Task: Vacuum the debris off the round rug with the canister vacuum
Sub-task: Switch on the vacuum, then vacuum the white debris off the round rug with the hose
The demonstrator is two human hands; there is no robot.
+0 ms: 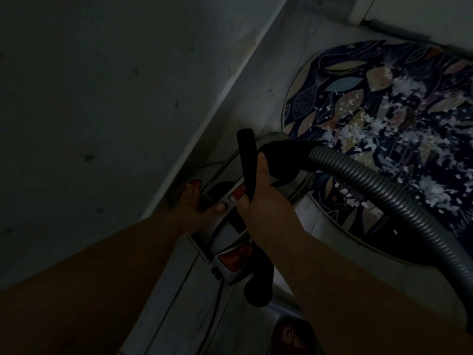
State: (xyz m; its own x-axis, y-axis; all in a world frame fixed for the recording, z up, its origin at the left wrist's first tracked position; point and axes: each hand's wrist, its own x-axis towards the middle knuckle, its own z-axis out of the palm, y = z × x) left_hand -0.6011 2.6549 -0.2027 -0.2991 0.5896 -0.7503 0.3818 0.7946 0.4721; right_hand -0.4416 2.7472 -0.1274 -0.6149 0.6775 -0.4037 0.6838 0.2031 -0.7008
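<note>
The round rug [340,93], dark blue with a fish and leaf pattern, lies on the floor at the right. White debris [399,134] is scattered thickly across it. The canister vacuum [230,239], silver with red parts, sits on the floor at the rug's left edge. My right hand [258,193] is shut on the black wand handle [247,160], from which the grey ribbed hose [389,198] curves off to the lower right. My left hand [197,206] lies spread on top of the canister, fingers touching near its red button; it grips nothing.
A dim wall [102,98] fills the left, meeting the pale tiled floor [268,80] along a diagonal skirting line. A white door frame [363,8] stands at the top right. A foot [291,336] shows at the bottom edge. The scene is very dark.
</note>
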